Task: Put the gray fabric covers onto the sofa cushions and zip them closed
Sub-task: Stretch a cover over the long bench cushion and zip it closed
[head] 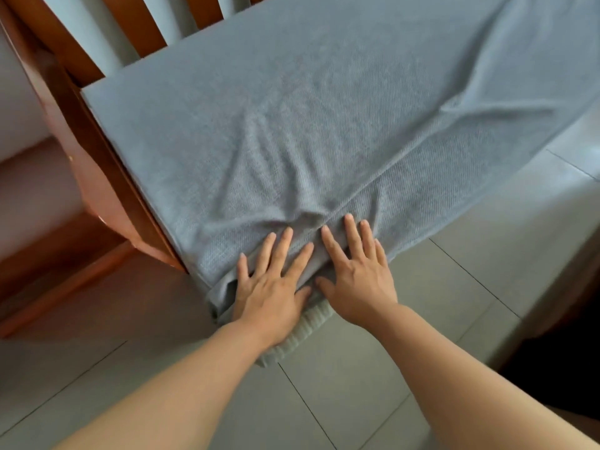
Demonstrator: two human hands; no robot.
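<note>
We stand over a wooden sofa frame (97, 164) on a tiled floor (357, 401), and across its seat lies the cushion (308, 125), already wrapped in the gray cover (422, 186), which runs from the slatted back down to the near edge. The cover is not taut: wrinkles fan out from the near corner and a long fold crosses the right side. At the near edge a strip of pale ribbed material (308, 326), which we take for the cushion's bare end, pokes out below the fabric, so we judge the opening still unzipped; the zipper itself is not visible to us. Our left hand (272, 293) and right hand (357, 284) lie side by side on that near corner, nearly touching, fingers straight and spread, pressing flat on the cover and gripping nothing. The risk from here is bunching: if we push forward with flat palms, slack may gather into the folds ahead of our fingers, and a zipper drawn over bunched fabric could snag. Pressing hard on the overhanging corner could also tip or slide the cushion off the frame.
</note>
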